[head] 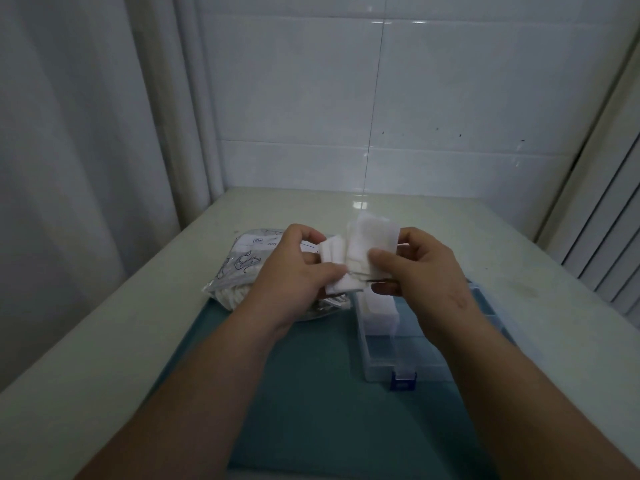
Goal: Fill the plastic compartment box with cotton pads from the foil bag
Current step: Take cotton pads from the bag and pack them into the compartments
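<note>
At centre frame in the head view, the left hand (298, 268) and right hand (422, 271) are raised close together above the table (450, 216). Each pinches part of a bunch of cotton pads (370, 237) between thumb and fingers, and the two portions touch in the gap between the hands.

Left of the hands and partly behind the left one lies the foil bag (242, 265), more white cotton showing at its lower end.

Below the hands and slightly right sits the plastic compartment box (398, 358) on a teal mat (304, 393), its blue latch (403, 380) at the near edge. One left-hand compartment already holds stacked pads (379, 308); its long axis runs up-frame. The right forearm hides much of the box, so its full extent is probably wider.

The right hand hangs almost directly over that compartment and is the nearer, so the drop is likely short, down-frame.
</note>
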The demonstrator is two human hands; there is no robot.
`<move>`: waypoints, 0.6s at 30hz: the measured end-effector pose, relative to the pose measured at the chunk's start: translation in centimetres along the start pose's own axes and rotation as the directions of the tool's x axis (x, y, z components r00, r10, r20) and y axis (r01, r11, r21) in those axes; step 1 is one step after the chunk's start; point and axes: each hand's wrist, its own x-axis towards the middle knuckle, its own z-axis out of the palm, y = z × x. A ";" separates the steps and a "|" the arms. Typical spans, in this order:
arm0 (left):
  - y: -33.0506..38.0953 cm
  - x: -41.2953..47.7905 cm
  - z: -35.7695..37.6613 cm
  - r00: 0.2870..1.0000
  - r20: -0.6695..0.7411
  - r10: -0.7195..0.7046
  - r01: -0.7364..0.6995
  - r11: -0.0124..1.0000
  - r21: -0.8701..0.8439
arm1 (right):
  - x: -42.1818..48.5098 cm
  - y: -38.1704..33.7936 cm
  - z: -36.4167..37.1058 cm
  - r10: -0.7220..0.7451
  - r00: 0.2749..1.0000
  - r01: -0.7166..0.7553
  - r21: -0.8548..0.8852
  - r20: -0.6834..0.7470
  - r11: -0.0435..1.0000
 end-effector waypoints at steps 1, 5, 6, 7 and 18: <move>-0.1 0.1 -0.1 1.000 -0.012 -0.004 0.004 1.000 -0.007 | 0.0 -0.1 0.0 0.012 1.000 -0.012 0.017 -0.007 1.000; 0.0 0.1 -0.1 0.999 -0.032 -0.021 0.019 0.999 -0.045 | 0.2 -0.3 -0.1 0.059 0.998 -0.057 0.064 -0.029 0.996; 0.1 0.1 -0.1 0.999 -0.033 -0.022 0.020 0.998 -0.052 | 0.3 -0.3 -0.2 0.080 0.996 -0.077 0.092 -0.029 0.993; 0.1 0.1 -0.1 0.999 -0.037 -0.024 0.022 0.998 -0.055 | 0.4 -0.4 -0.3 0.097 0.995 -0.093 0.120 -0.029 0.988; -0.2 0.3 -0.1 0.998 -0.060 -0.029 0.027 0.999 -0.031 | 0.4 -0.7 -0.2 0.210 0.977 -0.210 0.324 0.035 0.922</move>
